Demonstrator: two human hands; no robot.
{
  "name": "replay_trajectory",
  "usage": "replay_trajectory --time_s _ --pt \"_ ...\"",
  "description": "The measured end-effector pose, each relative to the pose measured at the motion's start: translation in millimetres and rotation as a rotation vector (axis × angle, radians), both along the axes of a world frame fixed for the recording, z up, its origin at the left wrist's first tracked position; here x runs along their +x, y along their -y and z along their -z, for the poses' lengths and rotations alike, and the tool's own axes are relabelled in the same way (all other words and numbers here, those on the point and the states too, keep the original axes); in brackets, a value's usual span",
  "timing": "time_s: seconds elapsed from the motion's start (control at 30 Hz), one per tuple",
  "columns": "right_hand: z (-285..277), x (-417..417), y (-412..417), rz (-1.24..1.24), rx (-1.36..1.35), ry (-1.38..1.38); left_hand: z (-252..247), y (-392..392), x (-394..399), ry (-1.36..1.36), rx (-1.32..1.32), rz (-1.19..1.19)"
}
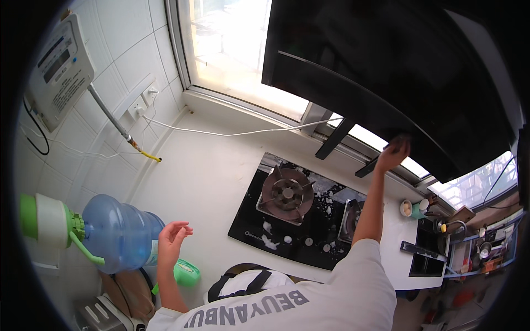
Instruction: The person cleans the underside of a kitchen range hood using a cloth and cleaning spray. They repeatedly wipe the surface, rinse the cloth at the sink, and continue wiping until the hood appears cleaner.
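My right hand (394, 154) is raised to the lower edge of a black range hood (372, 99). Its fingers press a dark thing, too dim to name, against the hood. My left hand (174, 236) hangs with its fingers apart and nothing in it, beside a large blue water bottle (124, 231) with a green and white pump. Just below that hand a green plastic bottle (187, 273) stands on the counter. Between my arms lies a black glass gas hob (265, 186), with patches of white foam around its left burner (287, 193).
A white cable (232, 134) runs from the wall socket to the hood. A gas meter (62, 70) hangs on the tiled wall at left. On the right, a long black strip (422, 250) lies across a sink, near a bowl of eggs (406, 208) and a crowded rack.
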State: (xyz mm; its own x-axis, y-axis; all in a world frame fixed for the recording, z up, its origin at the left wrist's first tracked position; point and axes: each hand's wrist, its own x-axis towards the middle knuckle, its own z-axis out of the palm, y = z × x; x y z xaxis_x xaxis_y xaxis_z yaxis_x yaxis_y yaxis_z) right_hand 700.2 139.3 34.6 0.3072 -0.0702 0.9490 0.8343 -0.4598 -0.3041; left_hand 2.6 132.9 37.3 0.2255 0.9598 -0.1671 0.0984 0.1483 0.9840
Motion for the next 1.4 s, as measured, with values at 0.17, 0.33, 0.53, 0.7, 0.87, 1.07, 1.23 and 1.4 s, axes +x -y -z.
replay_trajectory --time_s 0.17,0.33,0.53,0.7,0.87,1.07,1.23,1.4 --pt "12 -137 -110 -0.363 -0.515 0.124 -1 5 6 0.044 0.0 0.071" --pt "-57 -240 -181 -0.702 -0.4 0.312 -5 10 -10 0.003 0.001 0.044" --pt "-160 -289 -239 -0.591 -0.199 0.557 6 13 -23 -0.012 -0.045 0.021" --pt "-139 -281 -270 -0.468 -0.406 0.645 5 5 -15 -0.031 -0.002 0.068" --pt "-54 -276 -267 -0.533 -0.566 0.719 15 -3 -21 -0.002 0.008 0.065" --pt "-15 -284 -247 -0.804 -0.768 0.463 21 1 -42 -0.061 0.01 -0.003" --pt "-161 -283 -231 -0.706 -0.245 0.527 33 -2 -42 0.044 -0.037 -0.021" --pt "-273 -294 -247 -0.621 -0.102 0.598 4 -12 -10 -0.029 -0.043 0.046"
